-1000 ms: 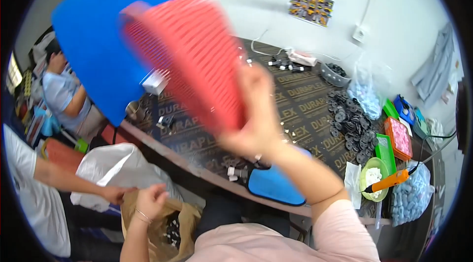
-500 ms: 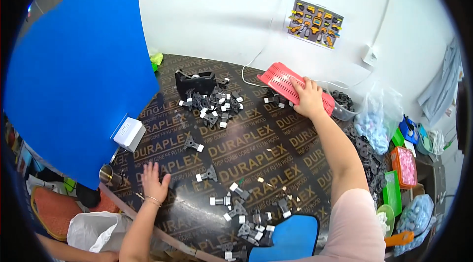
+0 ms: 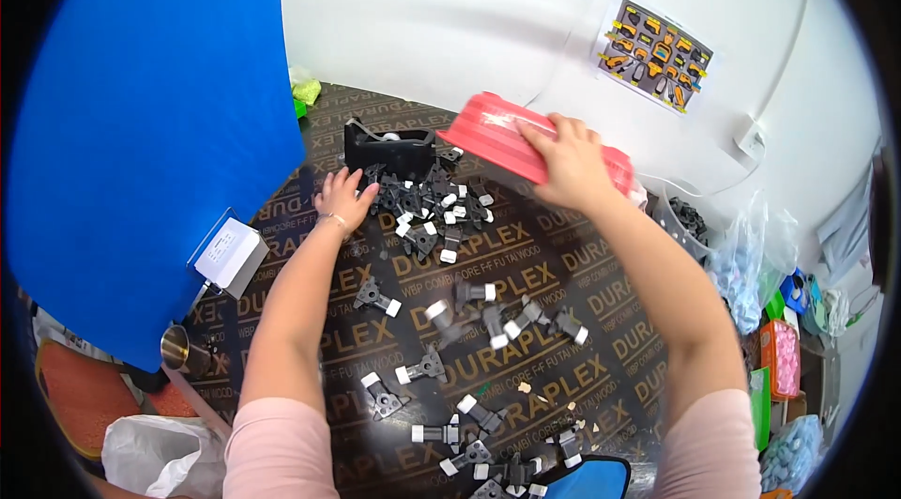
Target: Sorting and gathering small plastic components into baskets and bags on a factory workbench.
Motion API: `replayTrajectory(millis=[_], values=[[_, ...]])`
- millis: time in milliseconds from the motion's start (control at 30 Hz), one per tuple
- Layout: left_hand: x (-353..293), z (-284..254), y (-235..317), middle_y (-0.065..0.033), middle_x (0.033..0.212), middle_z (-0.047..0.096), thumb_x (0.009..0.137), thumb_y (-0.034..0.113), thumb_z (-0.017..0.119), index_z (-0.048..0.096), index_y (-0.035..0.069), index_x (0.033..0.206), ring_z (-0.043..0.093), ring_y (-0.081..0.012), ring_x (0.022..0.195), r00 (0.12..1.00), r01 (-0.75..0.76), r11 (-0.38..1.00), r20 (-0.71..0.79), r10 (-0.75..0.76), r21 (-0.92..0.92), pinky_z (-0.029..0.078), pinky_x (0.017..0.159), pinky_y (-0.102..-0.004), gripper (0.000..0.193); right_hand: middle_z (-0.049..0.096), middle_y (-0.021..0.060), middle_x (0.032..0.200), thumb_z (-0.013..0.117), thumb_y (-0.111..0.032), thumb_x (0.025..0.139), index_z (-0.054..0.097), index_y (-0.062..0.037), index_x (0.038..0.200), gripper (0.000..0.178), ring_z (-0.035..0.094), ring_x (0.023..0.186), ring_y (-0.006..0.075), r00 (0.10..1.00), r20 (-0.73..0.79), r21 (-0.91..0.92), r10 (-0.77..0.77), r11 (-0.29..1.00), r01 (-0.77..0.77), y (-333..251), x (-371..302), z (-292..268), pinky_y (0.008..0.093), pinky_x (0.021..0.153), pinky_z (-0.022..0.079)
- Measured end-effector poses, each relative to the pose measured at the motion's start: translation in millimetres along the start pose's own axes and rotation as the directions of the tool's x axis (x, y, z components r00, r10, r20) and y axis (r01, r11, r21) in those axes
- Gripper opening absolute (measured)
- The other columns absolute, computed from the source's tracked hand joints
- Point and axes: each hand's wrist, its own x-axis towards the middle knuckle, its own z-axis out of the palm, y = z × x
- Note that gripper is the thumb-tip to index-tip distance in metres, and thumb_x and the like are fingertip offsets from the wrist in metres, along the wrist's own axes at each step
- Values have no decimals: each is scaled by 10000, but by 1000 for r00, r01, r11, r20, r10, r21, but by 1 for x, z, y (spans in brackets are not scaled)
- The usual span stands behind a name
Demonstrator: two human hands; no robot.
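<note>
Right hand [image 3: 571,161] is reaching toward the table's far edge, fingers [image 3: 540,128] spread and pressing flat on the upturned red basket [image 3: 497,138], which is sitting tilted there. Left hand [image 3: 343,199] is lying palm down, fingers open, touching the edge of the pile of black-and-white parts [image 3: 427,208] in front of a black tape dispenser [image 3: 385,147]. A picture sheet [image 3: 654,53] of orange and dark shapes is hanging on the white wall. Clear bags [image 3: 741,260] are crowding the table's [image 3: 526,255] right edge.
</note>
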Motion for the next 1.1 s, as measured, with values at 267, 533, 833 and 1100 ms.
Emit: replayTrajectory(millis=[267, 533, 833, 1100], values=[[-8, 7, 6, -117, 1027, 637, 933, 314, 502, 678, 12, 940, 586, -229, 966, 874, -272, 800, 212, 438, -535, 424, 895, -322, 350, 450, 208, 1285, 683, -251, 583, 415, -244, 1366, 828, 471, 1148, 377, 985, 137, 105, 102, 988, -117, -2, 64, 15, 457, 963, 407], [1, 8, -44, -87, 765, 639, 922, 358, 490, 653, 1, 805, 599, -189, 768, 994, -110, 621, -86, 69, -776, 455, 732, -311, 410, 637, 139, 912, 643, -116, 529, 512, -74, 1291, 774, 591, 807, 209, 863, 480, 485, 158, 772, -411, 27, 13, -82, 270, 817, 455], [13, 58, 55, 8, 1428, 383, 876, 484, 440, 453, 228, 1331, 288, -268, 1339, 923, -285, 948, 226, 311, -141, 289, 1040, -473, 522, 532, 208, 1204, 691, -323, 542, 493, -157, 1316, 816, 545, 1083, 346, 877, 206, 177, 434, 865, -470, -22, 94, 6, 379, 947, 442], [6, 42, 62, -111, 1104, 596, 883, 318, 548, 654, 81, 1030, 532, -280, 1044, 832, -345, 797, 232, 504, -496, 406, 915, -363, 299, 650, 151, 1035, 697, -201, 518, 579, -132, 1233, 728, 631, 900, 266, 864, 474, 233, 169, 922, -309, -26, 153, 1, 327, 822, 496]])
